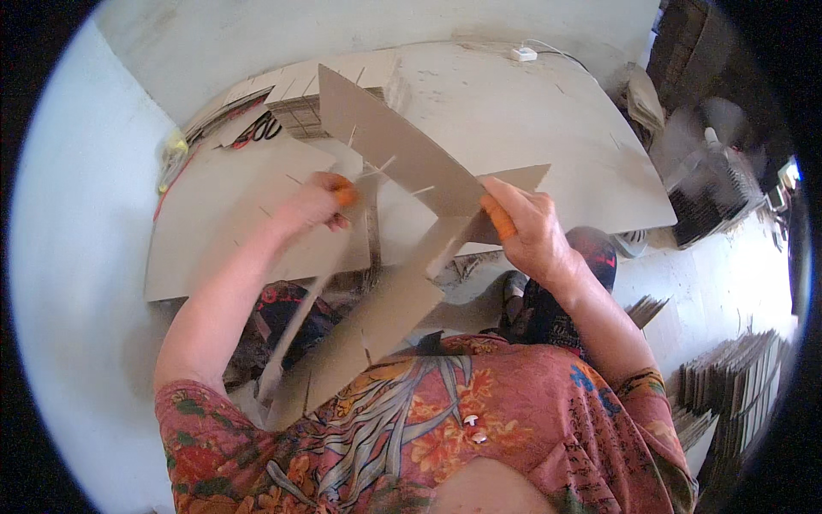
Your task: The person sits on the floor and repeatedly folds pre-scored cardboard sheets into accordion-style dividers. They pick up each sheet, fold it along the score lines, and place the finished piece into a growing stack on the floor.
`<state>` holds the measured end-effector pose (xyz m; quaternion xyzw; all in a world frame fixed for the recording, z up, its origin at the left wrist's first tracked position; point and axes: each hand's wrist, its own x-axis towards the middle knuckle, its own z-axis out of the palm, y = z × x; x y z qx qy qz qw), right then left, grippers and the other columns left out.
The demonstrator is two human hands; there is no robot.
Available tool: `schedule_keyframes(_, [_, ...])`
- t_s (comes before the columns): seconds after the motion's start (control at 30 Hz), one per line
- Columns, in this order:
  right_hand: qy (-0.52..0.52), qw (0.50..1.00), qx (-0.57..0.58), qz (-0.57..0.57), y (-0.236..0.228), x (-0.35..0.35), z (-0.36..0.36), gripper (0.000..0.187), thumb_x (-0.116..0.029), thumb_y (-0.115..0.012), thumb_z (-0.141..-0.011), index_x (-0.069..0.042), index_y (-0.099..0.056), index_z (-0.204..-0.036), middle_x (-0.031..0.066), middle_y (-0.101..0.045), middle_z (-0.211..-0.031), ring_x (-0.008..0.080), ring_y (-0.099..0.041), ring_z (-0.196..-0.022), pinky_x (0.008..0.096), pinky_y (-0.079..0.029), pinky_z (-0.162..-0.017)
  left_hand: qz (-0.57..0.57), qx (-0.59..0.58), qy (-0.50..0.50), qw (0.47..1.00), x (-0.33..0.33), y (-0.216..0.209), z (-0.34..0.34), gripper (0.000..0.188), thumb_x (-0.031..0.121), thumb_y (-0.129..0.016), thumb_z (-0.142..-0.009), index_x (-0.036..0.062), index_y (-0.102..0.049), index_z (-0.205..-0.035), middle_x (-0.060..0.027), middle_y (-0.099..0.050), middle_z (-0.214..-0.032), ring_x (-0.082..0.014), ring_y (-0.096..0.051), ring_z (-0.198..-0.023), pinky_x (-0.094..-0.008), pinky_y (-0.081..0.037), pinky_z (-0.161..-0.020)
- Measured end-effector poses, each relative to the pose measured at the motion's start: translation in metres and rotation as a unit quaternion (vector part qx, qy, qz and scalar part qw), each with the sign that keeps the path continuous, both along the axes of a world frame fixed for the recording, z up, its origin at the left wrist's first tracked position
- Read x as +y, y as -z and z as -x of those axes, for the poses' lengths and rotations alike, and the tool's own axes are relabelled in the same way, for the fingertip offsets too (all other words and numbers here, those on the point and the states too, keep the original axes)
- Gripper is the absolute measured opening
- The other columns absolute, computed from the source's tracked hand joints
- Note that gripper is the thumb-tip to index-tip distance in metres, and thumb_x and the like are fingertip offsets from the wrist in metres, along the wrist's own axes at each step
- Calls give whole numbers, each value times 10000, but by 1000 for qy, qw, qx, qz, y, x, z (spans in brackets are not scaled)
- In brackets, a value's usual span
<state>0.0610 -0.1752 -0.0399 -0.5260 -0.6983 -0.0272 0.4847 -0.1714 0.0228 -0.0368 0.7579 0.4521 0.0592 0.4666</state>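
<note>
While the right hand (539, 236) clasps slotted cardboard (402, 141) (orange wrap (498, 218) on one finger), the left hand (315, 204) curls half-closed over the worktop (514, 107), its hold unclear.

Left hand (315, 206) blurred, fan (717, 141) blurred, shirt (390, 428) cut off

Slotted panel (385, 141): looking like smooth, matt cardboard
Stacked sheets (300, 110): showing rough cardboard edges
Tabletop (531, 120): appearing smooth and matt
Floral shirt (377, 437): looking like matt cloth
Wall (68, 283): looking matt
</note>
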Motion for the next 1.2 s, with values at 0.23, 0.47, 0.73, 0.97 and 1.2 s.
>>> schedule_keyframes(0.23, [54, 986, -9, 158, 2, -10, -14, 234, -12, -572, -873, -5, -582, -1107, 227, -653, -842, 412, -638, -760, 414, -512, -642, 122, -85, 75, 986, -49, 6, -31, 239, 192, -588, -918, -23, -601, -1020, -62, -622, -859, -122, -603, -561, -235, -478, -486])
schedule_keyframes(0.47, [44, 980, -55, 188, 7, 0, -13, 272, -60, -564, -895, -1, -577, -1159, 241, -628, -766, 432, -612, -728, 446, -495, -651, 175, -149, 88, 969, -55, 1, -31, 293, 259, -592, -932, 6, -618, -1077, -43, -616, -870, -128, -608, -591, -237, -484, -514])
schedule_keyframes(0.73, [53, 958, -77, 271, 11, 18, -8, 440, -172, -539, -927, -4, -409, -1311, 281, -601, -723, 475, -597, -758, 539, -469, -681, -422, 44, 22, 905, 68, 116, 49, 511, 378, -654, -858, -6, -580, -1188, -194, -644, -1031, -346, -604, -1012, -440, -480, -866])
schedule_keyframes(0.97, [53, 959, -94, 262, 18, 25, -9, 186, -128, -517, -914, 3, -511, -1046, 287, -603, -746, 477, -591, -767, 546, -466, -670, -390, 294, -71, 869, 121, 155, 132, 434, 335, -650, -839, -23, -565, -1070, -244, -629, -980, -400, -602, -951, -479, -482, -831])
schedule_keyframes(1.2, [64, 953, -86, 284, 19, 12, -15, 221, -108, -550, -911, -37, -573, -1119, 276, -609, -799, 460, -594, -784, 485, -479, -653, -292, 166, -89, 938, 126, 109, 128, 362, 299, -642, -866, -55, -618, -938, -179, -636, -749, -297, -631, -667, -386, -529, -625])
